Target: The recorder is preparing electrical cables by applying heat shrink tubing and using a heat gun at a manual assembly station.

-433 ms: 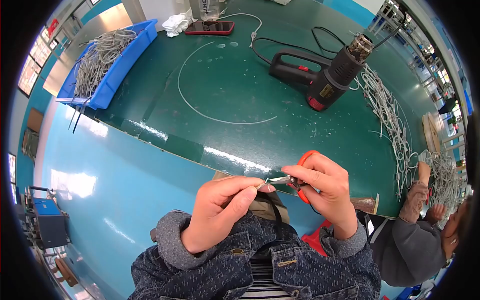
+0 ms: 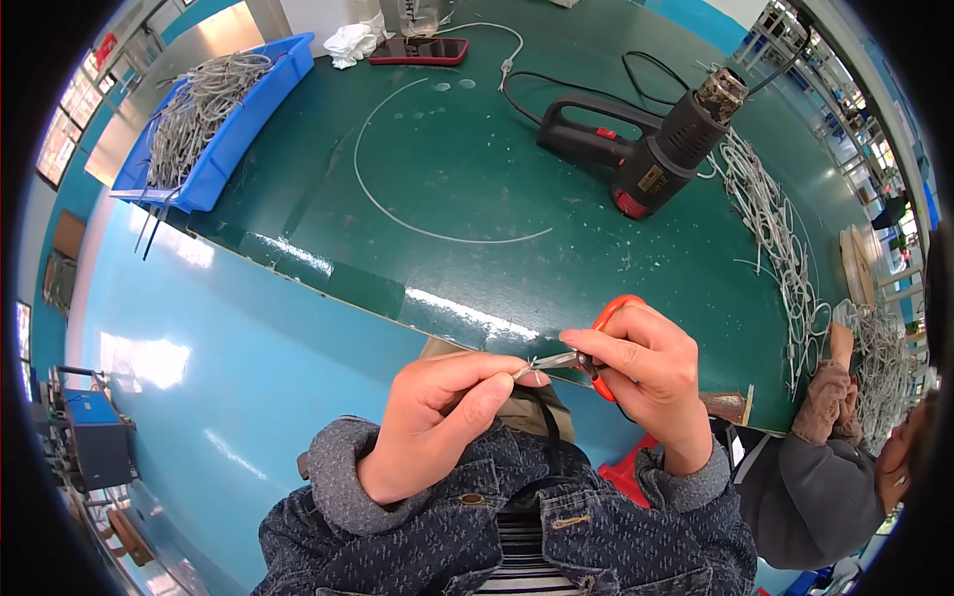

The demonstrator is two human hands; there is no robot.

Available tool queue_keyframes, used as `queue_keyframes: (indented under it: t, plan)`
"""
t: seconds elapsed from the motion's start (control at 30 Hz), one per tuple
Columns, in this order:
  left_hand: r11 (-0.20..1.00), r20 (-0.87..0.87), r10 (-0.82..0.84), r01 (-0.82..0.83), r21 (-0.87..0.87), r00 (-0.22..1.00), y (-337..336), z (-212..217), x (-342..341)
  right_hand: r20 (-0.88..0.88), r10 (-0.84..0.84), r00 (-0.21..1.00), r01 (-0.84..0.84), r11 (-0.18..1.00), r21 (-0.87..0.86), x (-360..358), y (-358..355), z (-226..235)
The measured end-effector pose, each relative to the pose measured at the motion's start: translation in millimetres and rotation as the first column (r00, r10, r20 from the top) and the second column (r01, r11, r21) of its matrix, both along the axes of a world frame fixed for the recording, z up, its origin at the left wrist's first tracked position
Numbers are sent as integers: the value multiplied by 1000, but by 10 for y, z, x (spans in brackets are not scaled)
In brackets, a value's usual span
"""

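Observation:
Between thumb and fingers, my left hand [image 2: 447,412] pinches the end of a thin cable [image 2: 524,372], whose fine light strands fan out past the fingertips. My right hand [image 2: 646,368] holds scissors [image 2: 605,370] with orange-red handles. Their blades point left and meet the splayed strands just beyond my left fingertips. Most of the cable is hidden by the left hand. Both hands are in front of the near edge of the green table [image 2: 447,288].
A black heat gun [image 2: 656,159] stands on the table, beside a bundle of grey cables [image 2: 760,209]. One pale tube [image 2: 370,184] lies curved in the middle. Far left are a blue tray [image 2: 260,109] full of cables and a phone [image 2: 419,52]. A co-worker [image 2: 810,487] sits at right.
My hands and the scissors stay nearly in place, with only a slight shift at the strands. The co-worker's hands have moved a little.

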State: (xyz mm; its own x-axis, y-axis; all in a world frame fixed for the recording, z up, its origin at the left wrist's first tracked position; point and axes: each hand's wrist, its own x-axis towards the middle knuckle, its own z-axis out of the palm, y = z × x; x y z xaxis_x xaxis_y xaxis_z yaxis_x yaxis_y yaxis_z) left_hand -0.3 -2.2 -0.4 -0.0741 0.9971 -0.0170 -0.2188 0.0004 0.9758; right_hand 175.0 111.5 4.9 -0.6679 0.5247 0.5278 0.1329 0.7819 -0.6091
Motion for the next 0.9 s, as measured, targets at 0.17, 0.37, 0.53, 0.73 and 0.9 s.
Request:
queue_keyframes:
  t: [0.17, 0.37, 0.53, 0.73, 0.9]
  plan:
    - [999, 12, -42, 42, -30, 999, -6, 56, -30, 17, 10, 1000, -12, 994, 105, 0, 30, 37]
    - [994, 106, -79, 87, -72, 991, -32, 105, -50, 20, 37, 999, -40, 976, 212, 10, 61, 65]
    - [989, 133, -98, 112, -98, 986, -33, 101, -55, 36, 64, 997, -70, 971, 229, 12, 86, 93]
    - [989, 122, -89, 102, -104, 989, -31, 88, -58, 62, 79, 995, -92, 965, 245, 11, 110, 73]
    - [986, 171, -94, 115, -118, 981, -27, 90, -66, 51, 87, 995, -99, 947, 307, 6, 130, 61]
